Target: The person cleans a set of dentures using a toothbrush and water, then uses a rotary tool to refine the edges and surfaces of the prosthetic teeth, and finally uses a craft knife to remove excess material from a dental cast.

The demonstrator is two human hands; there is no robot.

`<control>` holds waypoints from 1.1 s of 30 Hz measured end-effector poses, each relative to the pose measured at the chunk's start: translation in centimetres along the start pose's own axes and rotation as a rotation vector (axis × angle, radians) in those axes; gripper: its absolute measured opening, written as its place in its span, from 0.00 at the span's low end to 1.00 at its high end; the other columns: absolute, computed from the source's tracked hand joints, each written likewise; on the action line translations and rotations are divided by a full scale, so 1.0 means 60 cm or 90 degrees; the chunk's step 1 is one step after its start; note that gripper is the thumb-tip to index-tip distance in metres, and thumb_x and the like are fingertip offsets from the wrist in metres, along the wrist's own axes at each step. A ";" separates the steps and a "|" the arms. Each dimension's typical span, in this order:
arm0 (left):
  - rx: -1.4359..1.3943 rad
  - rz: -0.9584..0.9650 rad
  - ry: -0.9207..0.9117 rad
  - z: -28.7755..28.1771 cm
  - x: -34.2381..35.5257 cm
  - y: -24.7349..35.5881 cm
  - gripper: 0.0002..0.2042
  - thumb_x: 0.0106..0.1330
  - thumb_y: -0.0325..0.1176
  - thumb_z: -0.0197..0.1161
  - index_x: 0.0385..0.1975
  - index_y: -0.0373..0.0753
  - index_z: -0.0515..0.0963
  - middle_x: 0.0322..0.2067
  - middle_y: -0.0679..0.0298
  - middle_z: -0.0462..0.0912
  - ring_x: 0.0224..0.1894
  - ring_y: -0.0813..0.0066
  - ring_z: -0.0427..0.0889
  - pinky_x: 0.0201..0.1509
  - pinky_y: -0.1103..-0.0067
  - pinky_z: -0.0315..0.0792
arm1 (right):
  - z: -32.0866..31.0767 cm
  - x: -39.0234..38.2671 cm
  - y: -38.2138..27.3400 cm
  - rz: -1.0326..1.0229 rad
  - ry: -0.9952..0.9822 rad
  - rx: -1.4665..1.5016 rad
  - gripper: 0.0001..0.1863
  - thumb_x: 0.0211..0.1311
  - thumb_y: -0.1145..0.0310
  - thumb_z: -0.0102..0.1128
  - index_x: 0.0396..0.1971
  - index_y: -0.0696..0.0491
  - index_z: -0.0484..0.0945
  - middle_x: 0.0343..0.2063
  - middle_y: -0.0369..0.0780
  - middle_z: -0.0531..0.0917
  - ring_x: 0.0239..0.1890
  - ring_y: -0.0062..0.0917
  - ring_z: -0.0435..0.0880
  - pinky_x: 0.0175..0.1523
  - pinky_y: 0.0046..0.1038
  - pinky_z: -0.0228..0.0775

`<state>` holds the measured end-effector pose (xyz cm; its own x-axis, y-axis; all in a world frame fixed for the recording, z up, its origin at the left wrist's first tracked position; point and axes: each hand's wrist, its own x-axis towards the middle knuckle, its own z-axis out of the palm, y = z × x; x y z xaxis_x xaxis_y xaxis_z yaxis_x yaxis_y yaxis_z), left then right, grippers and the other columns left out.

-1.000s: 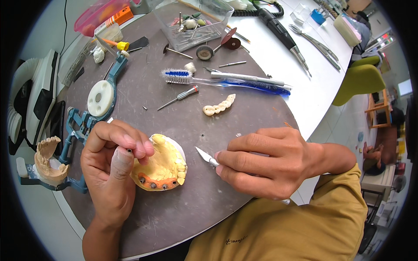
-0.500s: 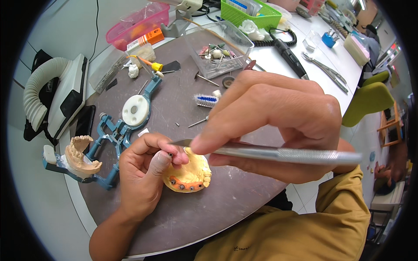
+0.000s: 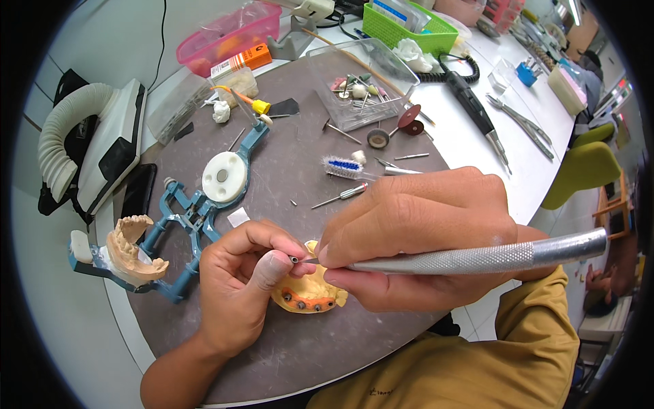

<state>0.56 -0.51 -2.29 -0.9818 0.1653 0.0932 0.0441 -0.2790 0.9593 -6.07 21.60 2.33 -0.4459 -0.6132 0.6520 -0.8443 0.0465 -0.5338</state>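
Between thumb and forefinger of my left hand point(image 3: 235, 290) is a small dark metal sleeve point(image 3: 295, 260), its round open end showing. My right hand point(image 3: 422, 235) grips a scalpel point(image 3: 470, 260) like a pen; its silver handle is round and knurled. The blade's thin end reaches the sleeve, mostly covered by my fingertips. Beneath both hands lies a yellow plaster dental model point(image 3: 289, 302), partly hidden, with an orange gum strip point(image 3: 310, 304) and several metal posts along its front.
Left of my hands stands a blue articulator point(image 3: 197, 211) carrying a tan dental cast point(image 3: 139, 255). A clear box point(image 3: 361, 88) of burs sits farther back, near loose discs and a small brush point(image 3: 343, 167). A black handpiece point(image 3: 470, 102) and pliers point(image 3: 524, 126) lie to the right.
The scalpel's blade has come down from above the sleeve to its right side. Its handle now tilts up toward the right. The whole view has shifted slightly, and both hands appear farther right.
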 end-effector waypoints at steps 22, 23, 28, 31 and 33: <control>0.024 0.013 0.058 0.018 -0.010 -0.002 0.05 0.71 0.25 0.62 0.41 0.31 0.77 0.39 0.59 0.83 0.42 0.79 0.83 0.51 0.81 0.78 | 0.013 -0.003 -0.005 0.022 -0.032 -0.079 0.09 0.50 0.74 0.75 0.28 0.54 0.81 0.25 0.39 0.86 0.21 0.25 0.85 0.22 0.23 0.74; 0.022 0.017 0.059 0.018 -0.010 -0.003 0.05 0.71 0.25 0.61 0.41 0.31 0.77 0.39 0.59 0.83 0.43 0.79 0.83 0.51 0.81 0.78 | 0.015 -0.001 -0.005 0.043 -0.024 -0.056 0.09 0.52 0.74 0.74 0.27 0.56 0.79 0.25 0.41 0.86 0.23 0.26 0.87 0.24 0.23 0.75; 0.036 0.033 0.079 0.017 -0.016 -0.003 0.05 0.72 0.26 0.61 0.42 0.31 0.76 0.40 0.60 0.82 0.43 0.79 0.83 0.51 0.81 0.77 | 0.018 -0.002 0.002 0.132 -0.059 0.103 0.08 0.57 0.76 0.71 0.26 0.59 0.78 0.26 0.43 0.87 0.27 0.23 0.88 0.30 0.21 0.78; 0.030 0.046 0.067 0.016 -0.011 -0.005 0.06 0.72 0.28 0.61 0.42 0.32 0.76 0.40 0.60 0.82 0.43 0.78 0.82 0.50 0.80 0.77 | 0.015 -0.007 -0.001 0.212 -0.045 0.207 0.07 0.59 0.78 0.69 0.27 0.61 0.77 0.28 0.44 0.87 0.29 0.19 0.87 0.32 0.20 0.78; 0.017 0.047 0.063 0.014 -0.008 -0.006 0.06 0.73 0.29 0.61 0.42 0.32 0.76 0.40 0.60 0.82 0.43 0.78 0.82 0.50 0.79 0.77 | 0.012 -0.011 0.004 0.228 -0.041 0.257 0.08 0.59 0.77 0.70 0.29 0.61 0.76 0.30 0.45 0.87 0.31 0.17 0.86 0.33 0.19 0.77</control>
<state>1.19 0.30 -2.48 -0.9890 0.0499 0.1389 0.1214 -0.2609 0.9577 -5.76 21.42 1.40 -0.6547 -0.6627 0.3636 -0.4557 -0.0378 -0.8893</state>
